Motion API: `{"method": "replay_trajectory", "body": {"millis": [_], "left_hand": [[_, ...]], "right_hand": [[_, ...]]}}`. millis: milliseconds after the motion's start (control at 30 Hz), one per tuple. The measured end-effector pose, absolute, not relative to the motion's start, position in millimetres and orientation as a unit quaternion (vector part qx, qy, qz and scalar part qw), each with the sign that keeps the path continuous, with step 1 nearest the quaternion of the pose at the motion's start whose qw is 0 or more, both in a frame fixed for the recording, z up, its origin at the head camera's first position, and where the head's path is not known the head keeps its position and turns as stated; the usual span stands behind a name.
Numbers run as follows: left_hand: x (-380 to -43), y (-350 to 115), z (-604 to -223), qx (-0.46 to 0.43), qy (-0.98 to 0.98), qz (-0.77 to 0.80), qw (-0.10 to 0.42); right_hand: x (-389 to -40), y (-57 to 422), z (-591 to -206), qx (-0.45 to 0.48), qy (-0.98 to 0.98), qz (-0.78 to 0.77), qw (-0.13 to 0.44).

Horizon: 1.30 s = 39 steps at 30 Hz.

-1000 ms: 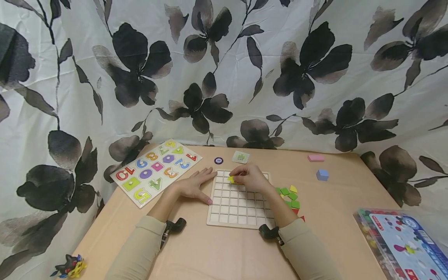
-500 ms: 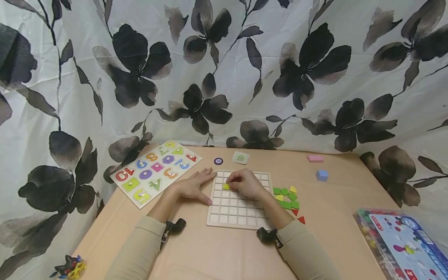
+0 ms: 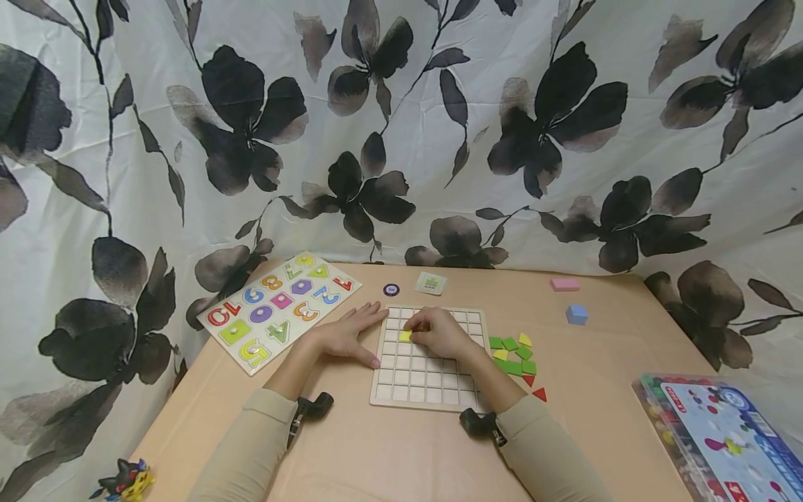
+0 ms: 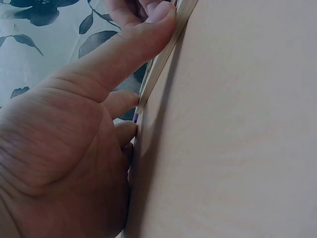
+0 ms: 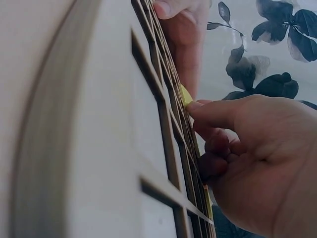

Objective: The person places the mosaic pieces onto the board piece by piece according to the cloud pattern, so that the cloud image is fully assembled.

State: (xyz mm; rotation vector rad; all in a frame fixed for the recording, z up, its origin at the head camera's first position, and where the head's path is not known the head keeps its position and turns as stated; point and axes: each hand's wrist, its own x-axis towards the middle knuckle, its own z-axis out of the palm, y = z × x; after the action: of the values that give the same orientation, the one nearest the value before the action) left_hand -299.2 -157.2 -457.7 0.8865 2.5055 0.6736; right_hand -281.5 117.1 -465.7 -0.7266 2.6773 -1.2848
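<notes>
A wooden grid board [image 3: 401, 397] with square white cells lies in the middle of the table. My left hand [image 3: 341, 333] rests along its left side, fingers spread straight at the far corner and thumb on the edge. In the left wrist view the thumb [image 4: 143, 42] lies against the board's rim. My right hand [image 3: 439, 333], fingers curled, is over the far half of the board and pinches a small yellow tile [image 3: 406, 336] at a cell near the left. The right wrist view shows the thumb tip at that yellow tile [image 5: 186, 95]; a second bit of yellow [image 5: 208, 194] shows below the hand.
Loose green tiles [image 3: 523, 352], yellow pieces and red triangles [image 3: 540, 394] lie right of the board. A number puzzle [image 3: 291, 328] stands left. Behind are a card [image 3: 431, 282] and a round token [image 3: 392, 289]. A blue block [image 3: 578, 314], pink block [image 3: 565, 284] and plastic case [image 3: 721, 432] are right.
My right hand has moved slightly left and nearer with the yellow tile, down to a cell on the board. The left hand has stayed in place.
</notes>
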Motion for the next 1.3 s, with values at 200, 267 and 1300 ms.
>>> {"method": "replay_trajectory", "body": {"millis": [200,267,1300], "left_hand": [[-299,-157,-457,0.319,0.895,0.241,0.2],[-298,-157,-457,0.317,0.895,0.24,0.2],[-298,-156,-457,0.313,0.9,0.235,0.194]], "right_hand": [[-278,115,-463,-0.241,0.884,-0.398,0.037],[-278,115,-462,-0.243,0.884,-0.398,0.037],[-267,186,-395,-0.238,0.867,-0.438,-0.013]]}}
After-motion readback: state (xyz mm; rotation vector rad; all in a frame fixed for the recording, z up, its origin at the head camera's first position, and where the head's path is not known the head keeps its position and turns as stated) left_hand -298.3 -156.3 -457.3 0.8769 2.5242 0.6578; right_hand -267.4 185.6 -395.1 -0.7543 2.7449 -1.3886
